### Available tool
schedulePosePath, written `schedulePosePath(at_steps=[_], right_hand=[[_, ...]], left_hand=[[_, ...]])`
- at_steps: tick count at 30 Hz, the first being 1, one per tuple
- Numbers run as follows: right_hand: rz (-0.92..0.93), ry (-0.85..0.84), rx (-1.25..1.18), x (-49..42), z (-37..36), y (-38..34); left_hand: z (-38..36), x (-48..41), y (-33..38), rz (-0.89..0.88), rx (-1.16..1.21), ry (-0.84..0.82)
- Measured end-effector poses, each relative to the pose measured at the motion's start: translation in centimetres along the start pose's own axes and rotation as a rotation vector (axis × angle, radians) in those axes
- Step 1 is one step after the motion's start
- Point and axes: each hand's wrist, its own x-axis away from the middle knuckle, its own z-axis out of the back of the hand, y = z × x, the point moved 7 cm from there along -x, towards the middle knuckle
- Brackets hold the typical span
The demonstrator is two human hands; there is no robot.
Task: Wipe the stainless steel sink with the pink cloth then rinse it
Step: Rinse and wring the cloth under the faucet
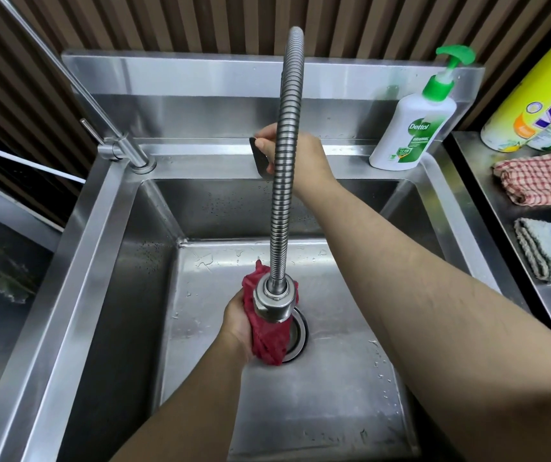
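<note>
Left hand grips the cloth bunched under the faucet head, over the sink drain; basin floor around lies open. Right hand clenches the lever.

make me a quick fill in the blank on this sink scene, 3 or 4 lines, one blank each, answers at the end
1. The left hand grips a bunched cloth whose colour is ____.
2. The cloth is held under the spray head, right above the sink's ____.
3. The right hand holds the black ____ at the back ledge of the sink.
4. The pump on the soap bottle is coloured ____.

Missing words: red; drain; tap handle; green
</note>
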Motion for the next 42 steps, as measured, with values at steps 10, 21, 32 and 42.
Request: schedulePosePath(at_steps=[10,21,32,42], right_hand=[[-0.580,-0.127,-0.015,14.7,-2.6,17.1],[-0.627,-0.271,-0.201,17.3,-4.4,17.5],[-0.803,-0.477,-0.464,21.2,-7.7,16.5],[-0.758,-0.558,-0.330,20.3,-7.7,16.7]], left_hand=[[0.3,0.2,-0.7,0.010,-0.019,-0.036],[1.7,0.0,-1.6,0.071,-0.173,0.019],[3.6,-0.3,1.0,-0.286,-0.287,0.168],[2.6,2.2,3.5,-0.451,-0.732,0.062]])
